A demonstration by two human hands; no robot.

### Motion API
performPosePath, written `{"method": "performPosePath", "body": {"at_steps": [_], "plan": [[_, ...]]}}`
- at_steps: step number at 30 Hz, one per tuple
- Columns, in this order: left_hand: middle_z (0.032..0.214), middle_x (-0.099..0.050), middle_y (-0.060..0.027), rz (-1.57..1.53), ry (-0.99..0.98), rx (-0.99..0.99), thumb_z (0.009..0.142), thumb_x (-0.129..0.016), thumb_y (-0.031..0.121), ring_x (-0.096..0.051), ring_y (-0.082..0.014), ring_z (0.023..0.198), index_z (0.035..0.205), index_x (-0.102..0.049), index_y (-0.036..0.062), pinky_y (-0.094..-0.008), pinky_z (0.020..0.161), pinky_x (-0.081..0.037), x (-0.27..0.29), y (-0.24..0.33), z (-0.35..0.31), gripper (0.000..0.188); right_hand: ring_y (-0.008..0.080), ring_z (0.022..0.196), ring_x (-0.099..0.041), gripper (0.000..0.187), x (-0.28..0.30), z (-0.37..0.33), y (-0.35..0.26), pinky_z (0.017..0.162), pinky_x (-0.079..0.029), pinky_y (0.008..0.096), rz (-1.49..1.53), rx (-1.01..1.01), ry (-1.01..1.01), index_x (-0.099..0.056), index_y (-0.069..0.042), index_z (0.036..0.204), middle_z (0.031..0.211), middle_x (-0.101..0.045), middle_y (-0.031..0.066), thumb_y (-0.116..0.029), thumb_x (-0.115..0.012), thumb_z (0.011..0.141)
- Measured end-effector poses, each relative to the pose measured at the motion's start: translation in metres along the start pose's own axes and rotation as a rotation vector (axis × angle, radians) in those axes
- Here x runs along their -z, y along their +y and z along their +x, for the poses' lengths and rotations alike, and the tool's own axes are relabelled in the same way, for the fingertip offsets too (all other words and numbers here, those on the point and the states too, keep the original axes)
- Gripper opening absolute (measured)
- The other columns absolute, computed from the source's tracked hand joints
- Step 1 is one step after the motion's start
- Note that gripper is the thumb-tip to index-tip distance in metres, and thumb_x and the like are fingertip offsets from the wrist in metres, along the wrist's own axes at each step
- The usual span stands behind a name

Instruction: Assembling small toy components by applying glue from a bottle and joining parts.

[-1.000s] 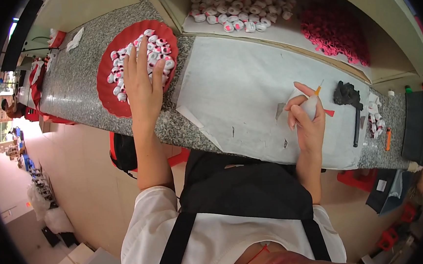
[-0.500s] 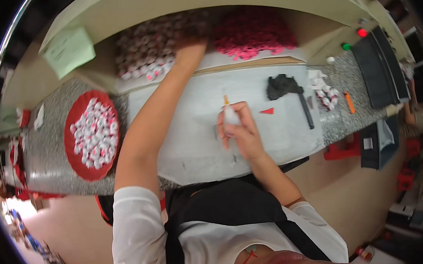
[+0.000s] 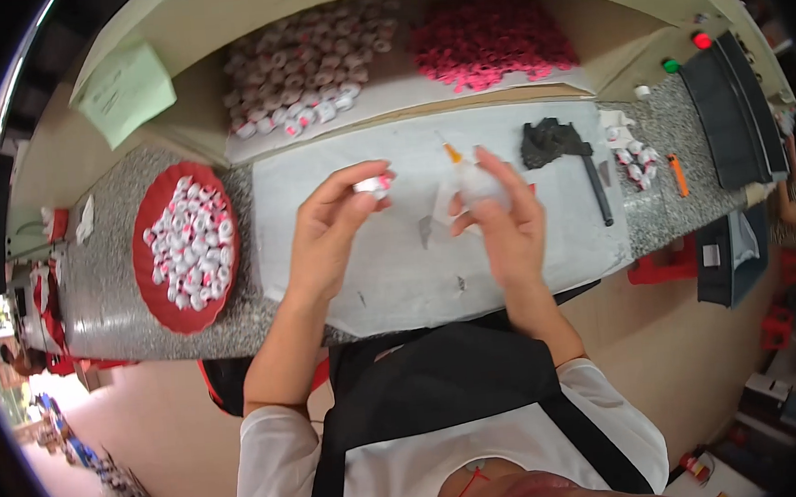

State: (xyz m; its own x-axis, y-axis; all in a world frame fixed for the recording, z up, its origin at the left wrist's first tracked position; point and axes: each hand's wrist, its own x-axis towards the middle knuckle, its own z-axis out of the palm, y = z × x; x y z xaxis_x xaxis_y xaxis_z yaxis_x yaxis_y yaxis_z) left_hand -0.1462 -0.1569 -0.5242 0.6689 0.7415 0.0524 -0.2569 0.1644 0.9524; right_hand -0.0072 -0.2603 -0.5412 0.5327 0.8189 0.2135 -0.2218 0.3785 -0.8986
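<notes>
Over the white sheet (image 3: 391, 277), my left hand (image 3: 317, 245) pinches a small white and pink piece (image 3: 374, 186) between thumb and fingers. My right hand (image 3: 513, 233) is wrapped round a translucent squeeze bottle (image 3: 480, 185). The bottle's thin orange-based needle tip (image 3: 451, 151) points up and to the left, apart from the piece. Many similar white and pink pieces (image 3: 197, 253) fill a red dish (image 3: 149, 294) to the left. The fingertips of my right hand are slightly blurred.
A shelf at the back holds a heap of white pieces (image 3: 298, 66) and a heap of pink pieces (image 3: 494, 43). To the right lie a black cloth (image 3: 549, 142), a dark stick-like tool (image 3: 601, 193), a cluster of pieces (image 3: 638, 163) and an orange cutter (image 3: 679, 175).
My left hand has come back from the white heap on the shelf with a piece in it. The bottle in my right hand has moved right, its tip now tilting left.
</notes>
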Motion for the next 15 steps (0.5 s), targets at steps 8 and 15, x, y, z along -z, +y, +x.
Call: {"method": "performPosePath", "body": {"at_steps": [8,15], "plan": [[0.099,-0.050,-0.0141,-0.225,0.043,-0.098,0.072,-0.053,0.003,-0.049,-0.0179,0.091,0.104,-0.044,-0.0016,-0.0338,0.078,-0.042,-0.012,-0.025,-0.022,0.034,0.0139,0.067,-0.046,0.031,-0.002,-0.004,-0.023,0.056,-0.042,0.0258,0.129,0.163,0.263,-0.041,-0.004,0.089,0.085,-0.044,0.0107,-0.010,-0.060,0.066],[0.099,-0.050,-0.0159,-0.352,0.053,-0.099,0.070,-0.055,0.002,-0.049,-0.0195,0.092,0.103,-0.042,-0.0027,-0.0352,0.080,-0.042,-0.005,-0.029,-0.029,0.035,0.0139,0.063,-0.042,0.034,-0.017,-0.015,-0.023,0.057,-0.040,0.0255,-0.309,0.535,0.002,-0.040,-0.006,0.088,0.078,-0.041,0.0095,-0.024,-0.060,0.068]]}}
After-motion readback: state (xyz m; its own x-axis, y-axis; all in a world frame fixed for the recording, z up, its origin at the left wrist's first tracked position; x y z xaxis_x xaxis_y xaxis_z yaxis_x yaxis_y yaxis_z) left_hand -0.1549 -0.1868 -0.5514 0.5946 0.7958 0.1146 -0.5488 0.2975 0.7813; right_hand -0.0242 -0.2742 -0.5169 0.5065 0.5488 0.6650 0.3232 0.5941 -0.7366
